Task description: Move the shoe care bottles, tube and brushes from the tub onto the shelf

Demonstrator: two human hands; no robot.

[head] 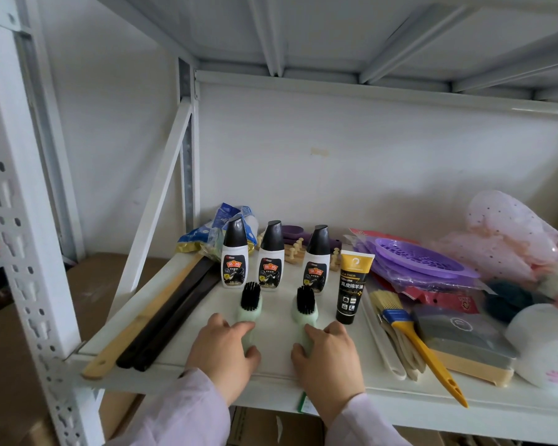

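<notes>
Three white shoe polish bottles with black caps stand in a row on the white shelf [281, 320]: the left bottle [234, 252], the middle bottle [271, 255], the right bottle [317, 259]. A black and yellow tube [351, 286] stands on its cap to their right. Two pale green brushes with black bristles lie in front of the bottles. My left hand [223, 352] grips the handle of the left brush [250, 302]. The right brush [305, 305] is held by its handle in my right hand [327, 355]. The tub is out of sight.
Long dark and wooden shoehorns [161, 320] lie along the shelf's left edge. A yellow-handled paintbrush [413, 333], purple baskets [419, 259], a grey block [464, 339], a white round container [545, 342] and pink mesh fill the right side. A blue bag [213, 233] sits behind the bottles.
</notes>
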